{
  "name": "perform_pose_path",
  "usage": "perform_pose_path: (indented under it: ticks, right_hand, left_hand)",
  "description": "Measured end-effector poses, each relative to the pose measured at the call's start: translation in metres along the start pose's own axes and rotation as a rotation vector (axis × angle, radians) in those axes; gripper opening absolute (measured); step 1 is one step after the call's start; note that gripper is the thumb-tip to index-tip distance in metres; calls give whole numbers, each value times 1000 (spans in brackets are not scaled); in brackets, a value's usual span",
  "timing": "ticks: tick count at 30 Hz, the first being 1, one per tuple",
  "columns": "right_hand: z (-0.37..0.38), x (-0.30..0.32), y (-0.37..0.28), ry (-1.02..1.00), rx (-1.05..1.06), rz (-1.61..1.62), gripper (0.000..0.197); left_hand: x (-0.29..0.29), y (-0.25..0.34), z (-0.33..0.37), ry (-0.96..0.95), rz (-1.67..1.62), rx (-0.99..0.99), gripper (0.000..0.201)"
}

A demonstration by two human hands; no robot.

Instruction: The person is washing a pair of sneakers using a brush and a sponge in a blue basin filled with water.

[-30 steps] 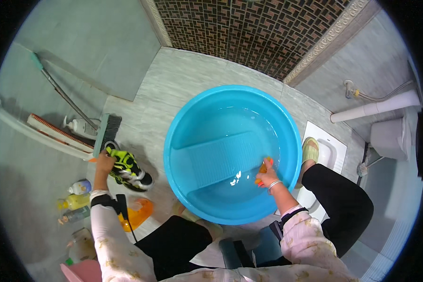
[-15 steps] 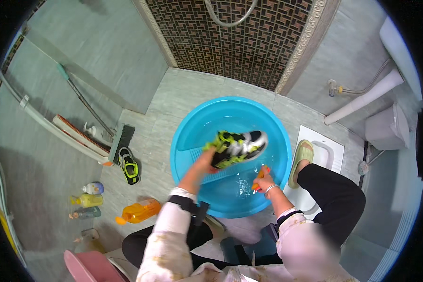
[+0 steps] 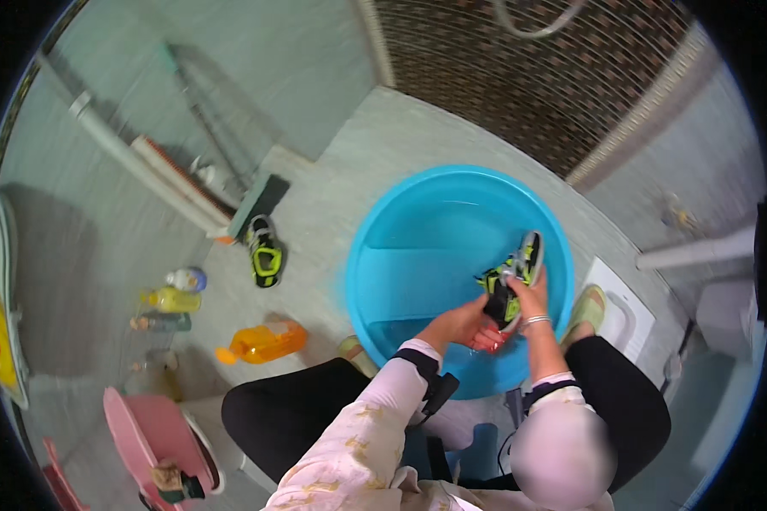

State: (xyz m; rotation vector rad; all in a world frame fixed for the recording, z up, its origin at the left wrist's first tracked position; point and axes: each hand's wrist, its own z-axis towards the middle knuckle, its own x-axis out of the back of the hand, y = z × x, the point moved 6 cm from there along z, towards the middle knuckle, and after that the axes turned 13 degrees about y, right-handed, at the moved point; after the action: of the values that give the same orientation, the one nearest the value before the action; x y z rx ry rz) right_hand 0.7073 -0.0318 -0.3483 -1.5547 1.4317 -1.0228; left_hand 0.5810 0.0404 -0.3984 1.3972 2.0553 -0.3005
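Observation:
A black, grey and lime-green sneaker (image 3: 527, 253) is held over the right part of the large blue basin (image 3: 373, 200), its toe pointing away from me. My right hand (image 3: 533, 300) grips its right side, thumb across the upper. At the near, heel end, my left hand (image 3: 467, 325) has its fingers closed against the shoe. A red-orange patch (image 3: 500, 343) shows beneath the left fingers; what it is I cannot make out. Inside the basin, a ribbed washboard area (image 3: 413, 272) slopes on the left, with shallow water around it.
The matching sneaker (image 3: 264, 251) lies on the floor at left, beside a broom (image 3: 260, 204). Nearer stand an orange bottle (image 3: 268, 341), several smaller bottles (image 3: 172, 300) and a pink tub (image 3: 158, 426). A squat toilet (image 3: 626, 311) borders the basin's right.
The sneaker has moved right and turned toe-away, from the left hand alone into both hands. The orange brush seen in my right hand is no longer clearly visible. The view has shifted.

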Motion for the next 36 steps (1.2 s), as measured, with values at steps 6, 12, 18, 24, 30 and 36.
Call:
perform_pose_path:
  ticks: [6,12,18,24,30,36]
  right_hand:
    - [0,-14,-45,63,486,-1137,102]
    - [15,-8,6,45,582,-1568,91]
    - [16,-44,36,-59,520,-1660,91]
    - [39,-23,42,-18,470,-1676,89]
    - [43,-34,48,-97,350,-1610,91]
    - [89,-8,19,-244,148,-1070,78]
  left_hand:
    - [126,91,-157,740,288,-660,62]
    - [327,88,-298,1667,134,-1074,27]
    - [455,0,-286,1950,162,-525,59]
    - [419,41,-270,1785,-325,-733,35]
    - [438,8,-308,1774,-492,-783,32]
    - [352,55,-368,1552,-368,-1104,24]
